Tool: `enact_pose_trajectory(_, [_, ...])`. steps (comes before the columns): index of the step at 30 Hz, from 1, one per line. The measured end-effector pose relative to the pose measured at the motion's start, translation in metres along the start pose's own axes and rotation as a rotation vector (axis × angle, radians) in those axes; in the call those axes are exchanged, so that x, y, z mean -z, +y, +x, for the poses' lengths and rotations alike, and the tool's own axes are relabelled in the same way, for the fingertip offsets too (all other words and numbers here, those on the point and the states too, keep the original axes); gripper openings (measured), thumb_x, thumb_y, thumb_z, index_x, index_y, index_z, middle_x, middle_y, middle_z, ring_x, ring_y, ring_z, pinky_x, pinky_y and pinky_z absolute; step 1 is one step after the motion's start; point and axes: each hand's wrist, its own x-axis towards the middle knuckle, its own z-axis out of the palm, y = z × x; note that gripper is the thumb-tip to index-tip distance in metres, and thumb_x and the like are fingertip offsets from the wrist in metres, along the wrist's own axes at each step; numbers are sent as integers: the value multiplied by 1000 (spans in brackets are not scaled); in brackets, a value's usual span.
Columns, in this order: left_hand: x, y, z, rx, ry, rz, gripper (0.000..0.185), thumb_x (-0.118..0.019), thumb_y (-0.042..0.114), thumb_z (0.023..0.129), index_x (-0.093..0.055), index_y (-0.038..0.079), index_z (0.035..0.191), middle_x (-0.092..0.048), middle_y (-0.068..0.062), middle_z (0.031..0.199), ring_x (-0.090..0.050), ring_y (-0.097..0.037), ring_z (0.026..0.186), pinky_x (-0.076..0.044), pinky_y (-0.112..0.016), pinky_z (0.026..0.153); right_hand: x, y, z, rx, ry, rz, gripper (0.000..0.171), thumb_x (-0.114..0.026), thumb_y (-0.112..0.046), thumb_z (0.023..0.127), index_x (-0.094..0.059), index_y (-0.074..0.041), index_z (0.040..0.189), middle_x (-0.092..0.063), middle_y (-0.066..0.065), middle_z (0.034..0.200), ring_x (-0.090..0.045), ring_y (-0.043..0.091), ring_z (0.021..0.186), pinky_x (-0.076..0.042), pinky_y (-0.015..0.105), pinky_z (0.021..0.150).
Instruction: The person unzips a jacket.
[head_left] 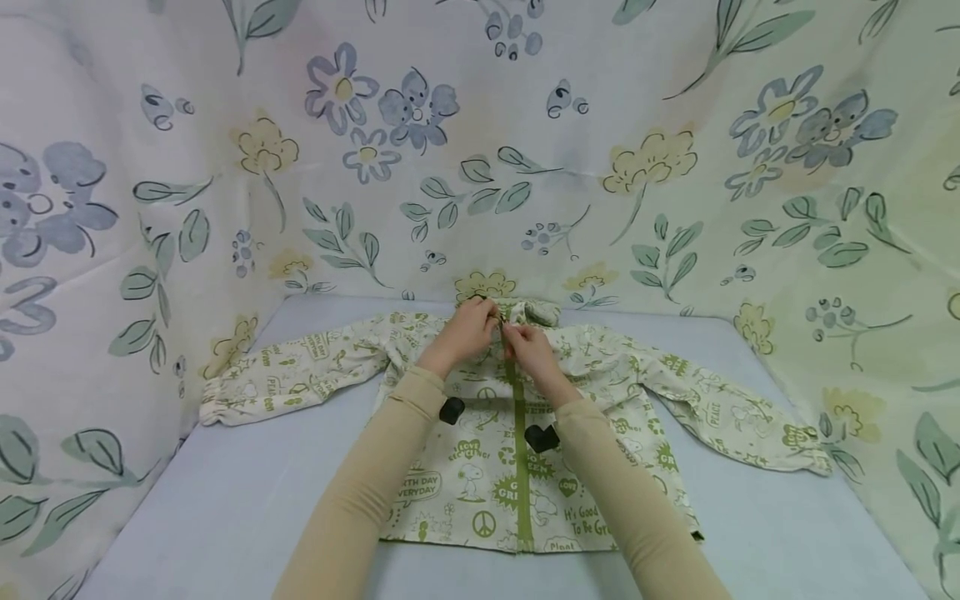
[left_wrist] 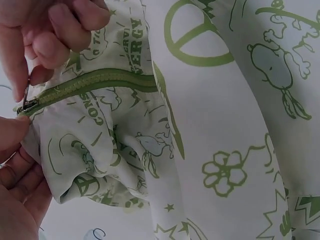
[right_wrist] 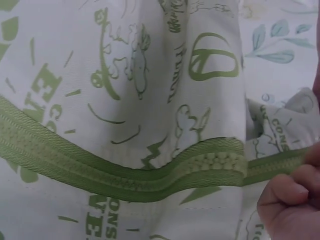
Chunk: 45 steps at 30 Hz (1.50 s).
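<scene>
A cream jacket (head_left: 465, 467) printed with green cartoons lies flat, front up, on a pale blue surface (head_left: 225, 500). Its green zipper (head_left: 520, 467) is closed up the middle. Both hands meet at the collar, at the zipper's top. My right hand (head_left: 528, 348) pinches the metal zipper pull (left_wrist: 26, 102). In the right wrist view its curled fingers (right_wrist: 287, 200) sit at the end of the zipper (right_wrist: 125, 175). My left hand (head_left: 471, 329) grips the collar fabric just beside the slider, and its palm (left_wrist: 17, 190) shows under the bunched cloth.
The jacket's sleeves spread out to the left (head_left: 277, 383) and right (head_left: 735, 417). Floral sheets (head_left: 600, 167) form walls behind and on both sides. Bare blue surface shows in front of the hem and at the left. Black wrist cameras (head_left: 452, 410) sit on tan sleeves.
</scene>
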Motion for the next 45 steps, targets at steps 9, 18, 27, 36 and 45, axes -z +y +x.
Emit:
enact_pose_trajectory(9, [-1,-2,1,-20,2,3,16,-45,15,99,-55,6,109,-51,-8,103,-49,-23,94,-43,-32,77,0,-14,-7,-42,-74,83,31,-39,-31,101,-52,-3,102,-34,0,54,-25,10,42,-28,38,49])
enact_pose_trajectory(18, [0,0,0,-16,44,5,16,-43,14,100,-53,6,109,-50,-9,107,-48,-22,98,-44,-32,80,1,-30,-21,21,-89,68,24,-38,-18,102,-49,3,96,-39,2,60,-26,8,40,-29,26,40])
enact_pose_trajectory(27, [2,2,-1,-21,85,-23,18,-40,13,100,-54,4,108,-50,-11,108,-47,-24,101,-44,-35,82,0,-2,-5,8,-47,104,30,-42,-24,101,-53,4,99,-40,2,59,-26,11,42,-27,27,41])
enact_pose_trajectory(36, [2,0,1,-27,99,-12,18,-41,14,100,-54,5,108,-50,-10,109,-47,-23,101,-43,-33,83,-1,4,-4,44,-36,82,30,-44,-25,100,-54,3,98,-38,2,57,-26,12,44,-28,26,41])
enact_pose_trajectory(45, [0,-3,0,-13,118,-27,23,-40,14,100,-55,3,113,-49,-8,107,-47,-20,96,-43,-32,80,-1,6,-4,-12,-29,68,26,-45,-27,100,-55,-3,97,-41,3,60,-28,12,41,-30,27,40])
